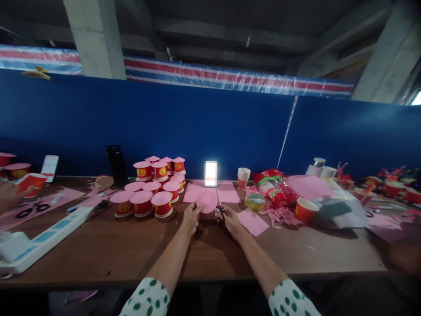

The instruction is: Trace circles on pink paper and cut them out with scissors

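Observation:
My left hand (190,216) pinches the edge of a round pink paper disc (208,201) held above the brown table (131,245). My right hand (229,216) is closed round the handles of dark scissors (219,207), whose blades point up at the disc's right edge. Pink paper sheets (226,192) lie just behind the disc, and a smaller pink sheet (252,221) lies to the right of my right hand.
Several red paper cups capped with pink discs (154,193) stand left of my hands. A lit phone (210,173) leans on the blue partition. A tape roll (255,201), snack bag (272,186), open red cup (305,210) and power strip (42,239) lie around. Another person's hand (9,193) holds a cup at far left.

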`<act>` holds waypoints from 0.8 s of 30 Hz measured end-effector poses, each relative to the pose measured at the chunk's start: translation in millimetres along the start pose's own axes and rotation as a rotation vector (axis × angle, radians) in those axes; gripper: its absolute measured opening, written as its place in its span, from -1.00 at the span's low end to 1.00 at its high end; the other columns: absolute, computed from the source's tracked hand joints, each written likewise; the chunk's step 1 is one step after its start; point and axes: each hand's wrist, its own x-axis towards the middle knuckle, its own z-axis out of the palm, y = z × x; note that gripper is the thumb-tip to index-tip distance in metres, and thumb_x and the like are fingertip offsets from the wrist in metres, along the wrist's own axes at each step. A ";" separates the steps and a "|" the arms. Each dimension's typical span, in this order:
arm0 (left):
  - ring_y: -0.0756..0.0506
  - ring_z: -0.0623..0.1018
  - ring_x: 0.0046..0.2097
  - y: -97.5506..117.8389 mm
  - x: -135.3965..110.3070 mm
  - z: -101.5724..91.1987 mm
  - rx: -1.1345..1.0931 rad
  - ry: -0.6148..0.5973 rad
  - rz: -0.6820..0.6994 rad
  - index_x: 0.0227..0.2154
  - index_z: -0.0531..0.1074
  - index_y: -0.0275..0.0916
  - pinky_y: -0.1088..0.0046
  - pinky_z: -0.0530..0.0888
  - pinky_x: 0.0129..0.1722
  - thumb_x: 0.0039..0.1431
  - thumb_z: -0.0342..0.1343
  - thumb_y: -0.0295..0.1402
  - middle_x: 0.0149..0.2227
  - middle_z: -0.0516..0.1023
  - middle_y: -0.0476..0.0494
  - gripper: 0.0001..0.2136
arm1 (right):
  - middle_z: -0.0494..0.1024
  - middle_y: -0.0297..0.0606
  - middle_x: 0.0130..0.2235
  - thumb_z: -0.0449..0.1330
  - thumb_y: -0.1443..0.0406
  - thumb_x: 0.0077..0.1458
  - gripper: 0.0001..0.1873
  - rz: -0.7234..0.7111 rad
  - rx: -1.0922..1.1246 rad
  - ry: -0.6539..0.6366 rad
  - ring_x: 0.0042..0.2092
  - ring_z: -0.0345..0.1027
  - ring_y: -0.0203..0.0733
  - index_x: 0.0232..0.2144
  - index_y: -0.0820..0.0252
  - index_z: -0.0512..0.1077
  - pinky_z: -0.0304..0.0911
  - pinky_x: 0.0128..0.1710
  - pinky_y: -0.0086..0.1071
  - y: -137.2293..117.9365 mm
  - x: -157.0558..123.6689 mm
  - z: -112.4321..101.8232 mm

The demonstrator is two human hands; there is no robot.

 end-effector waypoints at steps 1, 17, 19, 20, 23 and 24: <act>-0.04 0.53 -0.39 -0.3 0.2 -0.6 -0.003 -0.005 0.003 -0.26 0.36 -0.32 0.50 0.45 -0.42 -0.19 0.24 -0.43 -0.44 0.53 -0.11 -0.65 | 0.39 -0.35 -0.52 0.29 0.07 -0.23 -0.54 -0.001 -0.003 -0.004 -0.56 0.20 -0.38 -0.28 0.22 0.40 0.09 -0.61 -0.51 -0.6 -0.2 0.0; 0.11 0.41 -0.61 0.4 0.0 -2.3 0.089 0.073 -0.008 -0.30 0.40 -0.30 0.69 0.25 -0.68 -0.17 0.22 -0.39 -0.59 0.44 0.03 -0.71 | 0.34 -0.37 -0.56 0.25 0.07 -0.18 -0.56 0.065 -0.072 -0.010 -0.62 0.12 -0.44 -0.29 0.26 0.44 -0.09 -0.69 -0.55 -18.5 -4.9 4.2; 0.12 0.39 -0.63 0.9 -0.6 -2.1 0.098 0.077 -0.007 -0.31 0.39 -0.31 0.69 0.23 -0.69 -0.17 0.22 -0.39 -0.59 0.44 0.03 -0.72 | 0.34 -0.38 -0.56 0.26 0.08 -0.19 -0.57 0.068 -0.064 -0.009 -0.63 0.12 -0.45 -0.31 0.26 0.44 -0.08 -0.69 -0.55 -18.9 -4.9 4.8; 0.12 0.39 -0.63 1.4 -1.0 -1.7 0.098 0.079 -0.007 -0.31 0.39 -0.31 0.69 0.24 -0.69 -0.17 0.22 -0.39 -0.58 0.44 0.03 -0.72 | 0.34 -0.39 -0.57 0.26 0.08 -0.19 -0.58 0.064 -0.061 -0.007 -0.64 0.11 -0.45 -0.32 0.26 0.44 -0.07 -0.69 -0.55 -19.0 -4.9 5.0; 0.07 0.44 -0.57 2.8 -2.3 0.4 0.072 0.060 -0.004 -0.31 0.39 -0.32 0.64 0.32 -0.61 -0.18 0.23 -0.39 -0.55 0.48 -0.02 -0.70 | 0.32 -0.41 -0.60 0.26 0.08 -0.20 -0.60 0.039 -0.051 -0.011 -0.64 0.11 -0.44 -0.35 0.27 0.45 -0.02 -0.67 -0.53 -18.6 -4.6 5.3; 0.04 0.46 -0.53 3.0 -2.6 1.0 0.060 0.040 0.000 -0.30 0.39 -0.32 0.61 0.36 -0.57 -0.18 0.23 -0.38 -0.52 0.49 -0.05 -0.69 | 0.32 -0.41 -0.61 0.26 0.08 -0.20 -0.60 0.033 -0.051 -0.015 -0.64 0.11 -0.44 -0.36 0.27 0.46 -0.01 -0.66 -0.53 -18.1 -4.5 5.3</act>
